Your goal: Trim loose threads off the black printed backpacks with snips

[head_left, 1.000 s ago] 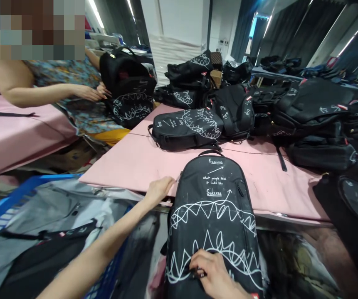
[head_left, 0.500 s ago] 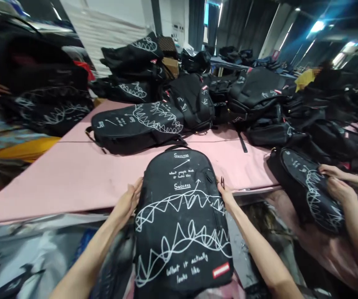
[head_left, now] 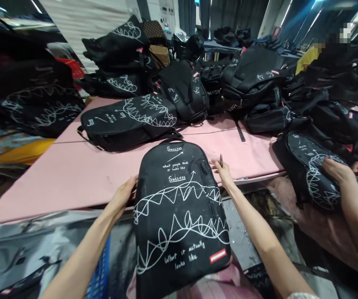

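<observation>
A black backpack (head_left: 181,199) leans upright against the front edge of the pink table, its front panel facing me. White scribbled lines, handwritten words and a red label cover that panel. My left hand (head_left: 124,195) grips the backpack's left side, fingertips partly hidden behind it. Beside the upper right edge, my right hand (head_left: 222,171) is slightly off the bag, its fingers closed around small dark thread snips (head_left: 221,160) with the points up. A zipper pull (head_left: 203,168) shows near that edge.
Another printed backpack (head_left: 129,120) lies across the pink table (head_left: 57,174). More black bags (head_left: 253,70) are piled behind. At right, a co-worker's hand (head_left: 337,170) rests on a backpack (head_left: 306,166). A blue plastic crate (head_left: 100,265) stands below the table edge.
My right hand has come slightly away from the backpack's side and up, with the snips showing more. The view has shifted a little. The co-worker's hands have moved apart.
</observation>
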Action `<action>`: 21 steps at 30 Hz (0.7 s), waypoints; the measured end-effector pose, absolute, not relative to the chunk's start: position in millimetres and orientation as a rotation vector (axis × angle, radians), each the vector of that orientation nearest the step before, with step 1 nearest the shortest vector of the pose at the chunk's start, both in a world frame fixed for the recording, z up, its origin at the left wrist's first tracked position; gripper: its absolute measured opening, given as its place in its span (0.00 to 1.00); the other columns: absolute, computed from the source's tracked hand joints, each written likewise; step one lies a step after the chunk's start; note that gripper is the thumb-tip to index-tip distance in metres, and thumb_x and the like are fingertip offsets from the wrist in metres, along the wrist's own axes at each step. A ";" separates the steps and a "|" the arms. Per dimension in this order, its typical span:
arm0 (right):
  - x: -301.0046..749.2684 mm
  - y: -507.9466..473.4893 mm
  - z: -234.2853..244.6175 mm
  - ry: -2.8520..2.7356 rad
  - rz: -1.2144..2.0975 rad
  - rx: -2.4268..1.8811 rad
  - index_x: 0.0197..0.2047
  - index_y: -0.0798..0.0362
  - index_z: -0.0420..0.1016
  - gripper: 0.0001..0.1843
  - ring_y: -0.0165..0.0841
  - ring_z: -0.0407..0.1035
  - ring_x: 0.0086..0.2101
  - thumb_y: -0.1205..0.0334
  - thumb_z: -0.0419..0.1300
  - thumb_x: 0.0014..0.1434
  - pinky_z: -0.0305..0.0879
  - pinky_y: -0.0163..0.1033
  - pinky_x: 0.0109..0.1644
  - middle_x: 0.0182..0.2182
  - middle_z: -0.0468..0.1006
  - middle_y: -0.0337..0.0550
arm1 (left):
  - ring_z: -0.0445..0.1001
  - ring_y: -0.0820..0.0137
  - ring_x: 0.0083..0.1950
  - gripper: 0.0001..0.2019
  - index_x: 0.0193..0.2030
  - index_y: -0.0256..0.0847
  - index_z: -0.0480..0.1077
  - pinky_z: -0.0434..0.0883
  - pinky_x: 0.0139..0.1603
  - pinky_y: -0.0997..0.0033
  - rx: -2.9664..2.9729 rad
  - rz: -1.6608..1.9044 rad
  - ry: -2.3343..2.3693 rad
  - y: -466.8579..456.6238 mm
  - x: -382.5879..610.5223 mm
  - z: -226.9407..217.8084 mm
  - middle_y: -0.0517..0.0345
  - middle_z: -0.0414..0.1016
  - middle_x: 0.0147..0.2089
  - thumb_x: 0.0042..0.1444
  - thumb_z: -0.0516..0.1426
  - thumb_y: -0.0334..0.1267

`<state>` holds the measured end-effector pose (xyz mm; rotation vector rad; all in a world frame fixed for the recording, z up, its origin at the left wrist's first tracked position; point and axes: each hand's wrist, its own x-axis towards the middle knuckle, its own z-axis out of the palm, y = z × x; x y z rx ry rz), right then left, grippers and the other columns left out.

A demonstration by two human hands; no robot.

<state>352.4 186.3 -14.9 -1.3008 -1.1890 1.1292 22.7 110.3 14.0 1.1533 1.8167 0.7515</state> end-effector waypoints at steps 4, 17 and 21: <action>351.9 169.3 0.3 -1.294 0.986 -1.320 0.34 0.56 0.76 0.14 0.35 0.70 0.37 0.54 0.58 0.52 0.64 0.40 0.45 0.34 0.78 0.44 | 0.59 0.59 0.62 0.27 0.62 0.32 0.55 0.55 0.62 0.60 1.397 0.992 2.091 133.3 30.0 33.1 0.44 0.57 0.64 0.59 0.46 0.45; 353.7 -25.3 -10.0 -1.982 1.029 -1.049 0.38 0.50 0.77 0.14 0.29 0.73 0.34 0.73 0.53 0.54 0.67 0.31 0.36 0.35 0.79 0.40 | 0.65 0.52 0.55 0.19 0.41 0.36 0.74 0.52 0.56 0.50 2.529 0.304 1.704 282.8 196.5 34.4 0.42 0.74 0.47 0.59 0.49 0.48; 350.0 -47.6 -12.7 -1.972 1.192 -1.136 0.35 0.52 0.77 0.14 0.29 0.74 0.32 0.74 0.53 0.51 0.66 0.31 0.36 0.33 0.80 0.40 | 0.69 0.49 0.49 0.25 0.39 0.26 0.74 0.57 0.51 0.49 2.381 0.290 1.900 294.4 200.8 25.5 0.32 0.75 0.42 0.61 0.44 0.47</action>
